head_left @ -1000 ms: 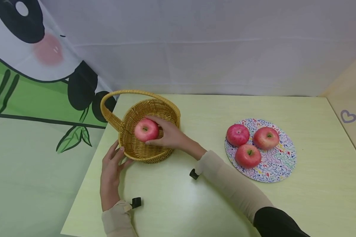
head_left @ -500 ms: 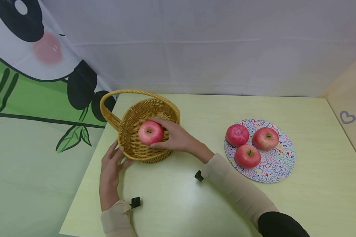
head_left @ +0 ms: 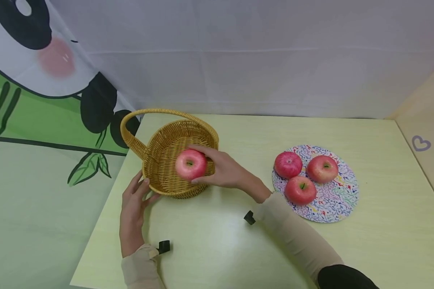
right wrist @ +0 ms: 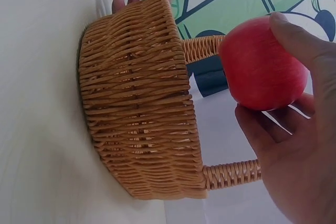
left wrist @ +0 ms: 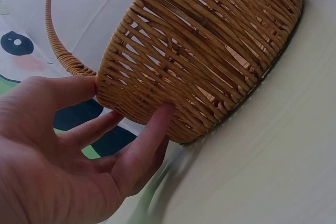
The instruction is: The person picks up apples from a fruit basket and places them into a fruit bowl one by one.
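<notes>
My right hand (head_left: 226,168) grips a red apple (head_left: 191,164) by its side. In the right wrist view that apple (right wrist: 262,64) hangs above the rim of a round wicker basket (right wrist: 142,98), apart from it, with thumb and fingers on opposite sides. At the basket (head_left: 162,176), my left hand (head_left: 132,212) touches the left front side. The left wrist view has its fingers (left wrist: 157,124) fairly straight against the woven wall (left wrist: 205,51) and the rim. Apart from the part behind the apple and right hand, the basket's inside shows bare weave.
A round plate (head_left: 336,200) with a colourful squiggle pattern stands at the right, bearing three red apples (head_left: 301,190). The basket's tall handle (head_left: 159,111) arches over its far left side. A pale cloth (head_left: 238,60) hangs behind the table (head_left: 217,249).
My right hand has shifted right with the apple, from the basket's middle toward its right side, and the apple looks slightly larger. The left hand stays at the basket.
</notes>
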`<action>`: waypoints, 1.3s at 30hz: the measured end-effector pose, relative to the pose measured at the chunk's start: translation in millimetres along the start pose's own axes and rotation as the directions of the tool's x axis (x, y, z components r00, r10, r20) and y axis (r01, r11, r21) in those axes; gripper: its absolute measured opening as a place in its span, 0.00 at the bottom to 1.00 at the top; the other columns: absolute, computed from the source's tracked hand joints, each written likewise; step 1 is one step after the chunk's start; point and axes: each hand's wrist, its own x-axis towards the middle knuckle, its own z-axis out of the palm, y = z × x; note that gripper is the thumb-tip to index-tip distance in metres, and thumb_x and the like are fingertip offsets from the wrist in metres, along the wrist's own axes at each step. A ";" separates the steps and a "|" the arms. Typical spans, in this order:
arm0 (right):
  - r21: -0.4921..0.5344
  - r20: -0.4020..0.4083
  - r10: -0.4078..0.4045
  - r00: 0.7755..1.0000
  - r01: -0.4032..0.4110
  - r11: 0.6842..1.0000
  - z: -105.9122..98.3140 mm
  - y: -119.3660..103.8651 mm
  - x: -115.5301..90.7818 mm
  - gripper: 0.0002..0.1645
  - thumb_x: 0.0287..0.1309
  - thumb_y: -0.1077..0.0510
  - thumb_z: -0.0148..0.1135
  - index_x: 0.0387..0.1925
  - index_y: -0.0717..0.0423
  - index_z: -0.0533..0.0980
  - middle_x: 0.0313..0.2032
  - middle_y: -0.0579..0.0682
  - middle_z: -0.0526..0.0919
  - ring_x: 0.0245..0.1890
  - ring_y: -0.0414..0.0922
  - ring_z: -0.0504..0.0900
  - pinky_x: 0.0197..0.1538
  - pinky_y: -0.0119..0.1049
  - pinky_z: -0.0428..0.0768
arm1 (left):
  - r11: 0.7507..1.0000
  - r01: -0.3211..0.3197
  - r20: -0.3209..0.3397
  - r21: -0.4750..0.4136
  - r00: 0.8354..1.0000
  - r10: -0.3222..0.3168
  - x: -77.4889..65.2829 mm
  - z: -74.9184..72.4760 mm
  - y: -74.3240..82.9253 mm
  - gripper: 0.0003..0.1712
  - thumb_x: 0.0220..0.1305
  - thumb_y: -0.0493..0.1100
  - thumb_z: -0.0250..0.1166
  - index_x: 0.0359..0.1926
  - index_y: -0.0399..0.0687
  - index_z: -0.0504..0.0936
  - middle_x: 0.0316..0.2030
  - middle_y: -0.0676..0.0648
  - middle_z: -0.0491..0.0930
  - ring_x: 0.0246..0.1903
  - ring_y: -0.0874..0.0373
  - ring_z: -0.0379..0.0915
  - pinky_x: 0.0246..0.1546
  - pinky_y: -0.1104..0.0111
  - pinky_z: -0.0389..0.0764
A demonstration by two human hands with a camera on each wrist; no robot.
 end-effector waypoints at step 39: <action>0.027 -0.170 0.092 0.981 -0.088 0.996 -54.4 20.7 -79.6 0.54 0.52 0.49 0.82 0.78 0.39 0.64 0.69 0.43 0.76 0.67 0.44 0.76 0.66 0.50 0.81 | 1.000 -0.009 -0.006 -0.013 1.000 0.009 0.7 1.4 -1.8 0.33 0.78 0.51 0.59 0.79 0.67 0.64 0.71 0.48 0.67 0.60 0.60 0.77 0.47 0.68 0.89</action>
